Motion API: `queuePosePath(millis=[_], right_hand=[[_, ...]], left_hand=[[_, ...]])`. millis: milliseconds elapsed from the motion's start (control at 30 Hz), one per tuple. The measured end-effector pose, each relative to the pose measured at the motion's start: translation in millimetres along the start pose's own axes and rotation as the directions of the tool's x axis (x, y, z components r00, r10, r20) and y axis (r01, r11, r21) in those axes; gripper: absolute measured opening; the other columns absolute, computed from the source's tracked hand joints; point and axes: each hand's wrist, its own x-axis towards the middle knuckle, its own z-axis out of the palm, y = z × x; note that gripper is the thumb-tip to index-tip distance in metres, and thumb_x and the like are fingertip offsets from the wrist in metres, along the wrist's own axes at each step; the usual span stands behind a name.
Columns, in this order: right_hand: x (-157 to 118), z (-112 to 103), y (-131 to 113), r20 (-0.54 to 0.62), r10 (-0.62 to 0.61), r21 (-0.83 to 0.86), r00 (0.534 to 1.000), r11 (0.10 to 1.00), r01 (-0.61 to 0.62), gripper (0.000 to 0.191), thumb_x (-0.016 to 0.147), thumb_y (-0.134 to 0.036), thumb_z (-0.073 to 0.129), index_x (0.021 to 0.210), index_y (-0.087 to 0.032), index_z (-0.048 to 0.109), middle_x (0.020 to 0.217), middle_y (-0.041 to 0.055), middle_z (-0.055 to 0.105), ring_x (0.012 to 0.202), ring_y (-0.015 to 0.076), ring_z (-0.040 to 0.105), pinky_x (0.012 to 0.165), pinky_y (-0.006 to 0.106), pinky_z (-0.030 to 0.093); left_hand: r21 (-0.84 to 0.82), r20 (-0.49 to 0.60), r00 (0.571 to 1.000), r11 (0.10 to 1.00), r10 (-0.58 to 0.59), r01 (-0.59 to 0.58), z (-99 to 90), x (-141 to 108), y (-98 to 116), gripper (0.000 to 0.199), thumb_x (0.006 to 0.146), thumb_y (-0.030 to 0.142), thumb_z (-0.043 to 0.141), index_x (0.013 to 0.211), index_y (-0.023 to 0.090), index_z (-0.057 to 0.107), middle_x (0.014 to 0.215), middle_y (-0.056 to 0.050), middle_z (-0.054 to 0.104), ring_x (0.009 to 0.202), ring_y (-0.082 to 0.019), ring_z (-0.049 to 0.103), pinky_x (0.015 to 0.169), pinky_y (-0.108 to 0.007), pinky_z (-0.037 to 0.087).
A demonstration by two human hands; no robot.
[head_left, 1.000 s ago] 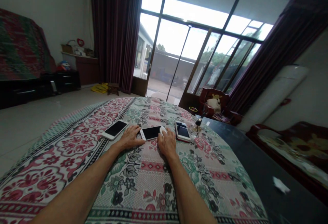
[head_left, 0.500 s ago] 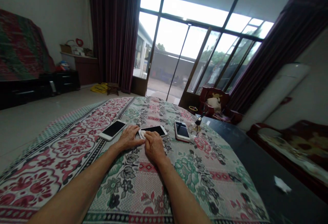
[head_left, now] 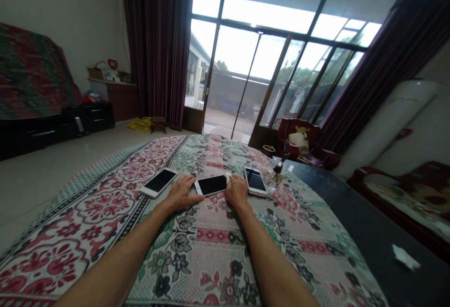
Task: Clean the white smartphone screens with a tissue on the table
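Observation:
A white smartphone (head_left: pixel 212 185) with a dark screen lies face up on the flowered cloth between my hands. My left hand (head_left: pixel 182 192) holds it at its left end, the thumb by the near edge and the fingers at the far corner. At the right end rests my right hand (head_left: pixel 237 190), its fingers closed on a small white tissue (head_left: pixel 228 175) that is mostly hidden. Left of my hands lies a second white smartphone (head_left: pixel 159 182), set at a slant. Close beside my right hand is another white smartphone (head_left: pixel 256 181), with a reddish edge under it.
The patterned cloth (head_left: pixel 218 255) covers much of the dark table (head_left: pixel 355 204). Beyond the right phone stands a small glass object (head_left: pixel 276 175) with a dark upright part. A crumpled white tissue (head_left: pixel 406 257) lies at the right. Wooden chairs and a glass door are farther off.
My right hand has slid right with the tissue, from the phone's left part to its right end, uncovering the screen. My left hand stays at the left end. The view has shifted slightly.

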Motion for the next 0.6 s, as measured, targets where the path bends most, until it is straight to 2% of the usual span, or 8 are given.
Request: queuePosePath(millis=[100, 267, 400, 600], right_hand=[[-2, 2, 0, -0.075, 0.003, -0.023, 0.997, 1.000, -0.004, 0.036, 0.089, -0.015, 0.042, 0.111, -0.012, 0.070, 0.131, 0.0151, 0.056, 0.120, 0.0256, 0.047, 0.103, 0.037, 0.031], [-3, 3, -5, -0.027, -0.035, 0.022, 0.999, 0.999, 0.035, 0.032, 0.084, -0.012, 0.046, 0.103, -0.014, 0.071, 0.115, 0.0126, 0.063, 0.109, 0.0240, 0.052, 0.098, 0.033, 0.034], [-6, 7, -24, 0.008, -0.190, 0.090, 0.982, 0.978, 0.189, 0.031, 0.084, -0.009, 0.045, 0.101, -0.015, 0.071, 0.111, 0.0093, 0.067, 0.108, 0.0211, 0.052, 0.100, 0.030, 0.032], [-19, 16, -59, 0.035, -0.431, 0.233, 0.902, 0.881, 0.412, 0.031, 0.086, -0.010, 0.043, 0.103, -0.015, 0.069, 0.116, 0.0075, 0.067, 0.105, 0.0184, 0.055, 0.100, 0.028, 0.033]], left_hand=[[0.006, 0.013, 1.000, 1.000, -0.001, 0.001, -1.3, -1, 1, 0.066, 0.073, 0.051, 0.067, 0.128, 0.015, 0.056, 0.139, -0.015, 0.052, 0.133, -0.033, 0.040, 0.112, -0.045, 0.029], [-0.003, -0.004, 1.000, 1.000, 0.000, 0.000, -0.3, -1, 0, 0.066, 0.072, 0.052, 0.067, 0.127, 0.017, 0.057, 0.138, -0.014, 0.052, 0.132, -0.034, 0.042, 0.111, -0.046, 0.031], [-0.013, -0.012, 1.000, 1.000, -0.005, 0.005, 1.9, 0, -2, 0.066, 0.070, 0.051, 0.068, 0.125, 0.018, 0.058, 0.138, -0.013, 0.053, 0.132, -0.034, 0.042, 0.111, -0.047, 0.031], [-0.021, -0.050, 0.998, 0.999, 0.027, -0.028, 1.3, 2, 0, 0.052, 0.071, 0.042, 0.067, 0.118, 0.020, 0.062, 0.127, -0.010, 0.059, 0.123, -0.029, 0.050, 0.108, -0.040, 0.035]])
